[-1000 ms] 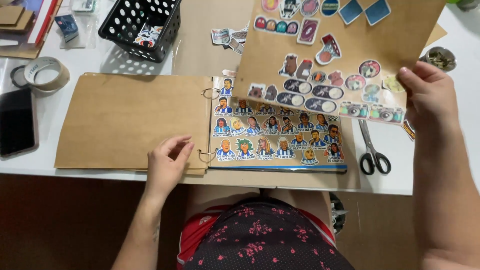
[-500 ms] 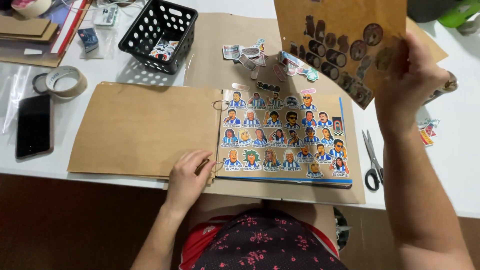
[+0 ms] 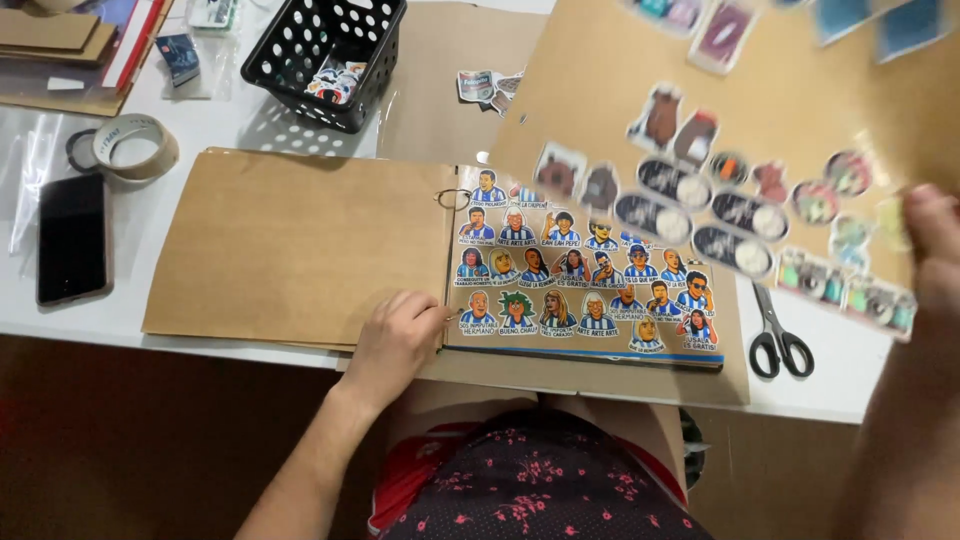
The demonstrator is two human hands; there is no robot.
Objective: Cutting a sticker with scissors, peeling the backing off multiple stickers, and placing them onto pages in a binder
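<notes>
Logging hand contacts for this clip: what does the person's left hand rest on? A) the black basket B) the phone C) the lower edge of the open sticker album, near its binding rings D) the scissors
C: the left hand lies on the album by its lower edge, fingertips at the sticker page, far from the scissors.

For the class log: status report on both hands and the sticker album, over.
Left hand flat on the album's ring spine. Right hand holds a lifted sticker page mid-turn. Scissors lie beside the album, not blocking.
</notes>
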